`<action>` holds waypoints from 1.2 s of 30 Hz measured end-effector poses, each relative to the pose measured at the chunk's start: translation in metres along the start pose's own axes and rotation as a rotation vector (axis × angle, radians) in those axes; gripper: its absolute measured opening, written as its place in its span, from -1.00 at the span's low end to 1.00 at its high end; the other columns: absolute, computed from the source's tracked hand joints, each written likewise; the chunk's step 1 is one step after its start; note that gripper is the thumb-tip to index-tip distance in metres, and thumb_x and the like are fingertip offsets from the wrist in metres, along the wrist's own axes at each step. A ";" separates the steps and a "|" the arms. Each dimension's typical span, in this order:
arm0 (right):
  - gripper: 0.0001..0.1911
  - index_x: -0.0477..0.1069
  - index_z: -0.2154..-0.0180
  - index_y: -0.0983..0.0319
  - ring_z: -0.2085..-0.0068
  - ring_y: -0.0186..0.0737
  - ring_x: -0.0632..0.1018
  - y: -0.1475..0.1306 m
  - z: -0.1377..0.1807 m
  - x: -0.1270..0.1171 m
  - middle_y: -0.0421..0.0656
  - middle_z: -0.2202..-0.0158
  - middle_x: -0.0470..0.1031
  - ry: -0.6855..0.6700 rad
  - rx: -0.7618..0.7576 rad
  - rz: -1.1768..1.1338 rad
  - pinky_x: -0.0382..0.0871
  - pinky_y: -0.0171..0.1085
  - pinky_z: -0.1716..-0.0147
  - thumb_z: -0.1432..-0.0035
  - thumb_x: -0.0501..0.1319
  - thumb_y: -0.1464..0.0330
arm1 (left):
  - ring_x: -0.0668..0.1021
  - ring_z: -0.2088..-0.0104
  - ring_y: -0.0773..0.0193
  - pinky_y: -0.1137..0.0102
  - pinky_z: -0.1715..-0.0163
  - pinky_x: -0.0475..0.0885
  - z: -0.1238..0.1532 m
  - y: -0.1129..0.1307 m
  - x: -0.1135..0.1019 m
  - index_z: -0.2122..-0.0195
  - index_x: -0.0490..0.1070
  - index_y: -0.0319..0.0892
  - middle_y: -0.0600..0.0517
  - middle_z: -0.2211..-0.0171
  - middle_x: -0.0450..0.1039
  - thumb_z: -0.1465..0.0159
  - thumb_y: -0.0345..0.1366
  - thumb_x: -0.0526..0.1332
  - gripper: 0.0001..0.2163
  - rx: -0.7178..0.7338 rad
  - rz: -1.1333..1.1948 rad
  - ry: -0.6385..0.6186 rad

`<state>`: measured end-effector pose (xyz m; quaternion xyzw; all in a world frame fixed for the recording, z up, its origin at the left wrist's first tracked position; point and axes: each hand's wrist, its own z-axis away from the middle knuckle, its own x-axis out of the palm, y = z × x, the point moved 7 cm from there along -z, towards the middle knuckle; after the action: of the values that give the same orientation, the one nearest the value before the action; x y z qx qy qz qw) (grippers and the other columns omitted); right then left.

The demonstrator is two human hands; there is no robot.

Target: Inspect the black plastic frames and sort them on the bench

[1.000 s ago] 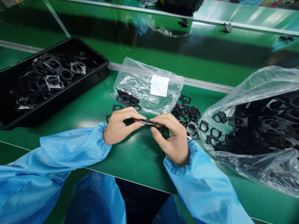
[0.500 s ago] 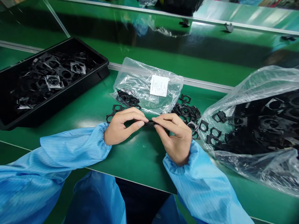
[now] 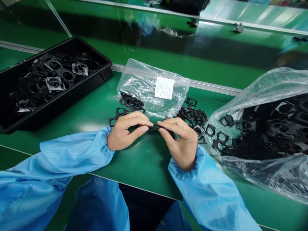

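Note:
My left hand [image 3: 124, 131] and my right hand [image 3: 181, 139] meet over the green table, fingertips pinched on the two ends of a small flat black part [image 3: 154, 127] seen edge-on. Both hands are closed on it. Loose black square frames [image 3: 193, 115] with round holes lie in a heap just behind my right hand. A few more frames [image 3: 118, 114] lie behind my left hand. Blue sleeves cover both arms.
A black tray [image 3: 101, 72] holding several black frames sits at the left. A small clear bag with a white label [image 3: 154, 89] lies behind the hands. A large clear bag of black frames [image 3: 262, 128] fills the right. A metal rail [image 3: 211, 86] crosses the table behind.
My right hand has rolled over, fingers now closed over the part's end. The part shows less of its shiny edge. The left hand has barely moved.

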<state>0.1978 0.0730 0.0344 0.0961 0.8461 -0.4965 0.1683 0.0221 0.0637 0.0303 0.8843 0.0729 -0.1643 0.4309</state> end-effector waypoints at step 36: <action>-0.82 0.68 0.16 0.16 0.24 -0.22 0.66 -0.006 0.001 0.005 -0.12 0.26 0.67 -0.046 -0.075 0.001 0.61 -0.22 0.21 -0.28 0.33 0.50 | 0.62 0.36 0.37 0.48 0.35 0.51 0.001 0.012 -0.008 0.22 0.64 -0.16 0.03 0.35 0.61 -0.34 -0.37 0.39 -0.97 0.111 -0.137 0.098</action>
<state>0.1914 0.0695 0.0370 0.0788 0.8598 -0.4666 0.1916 0.0176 0.0553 0.0412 0.9068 0.1448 -0.1538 0.3647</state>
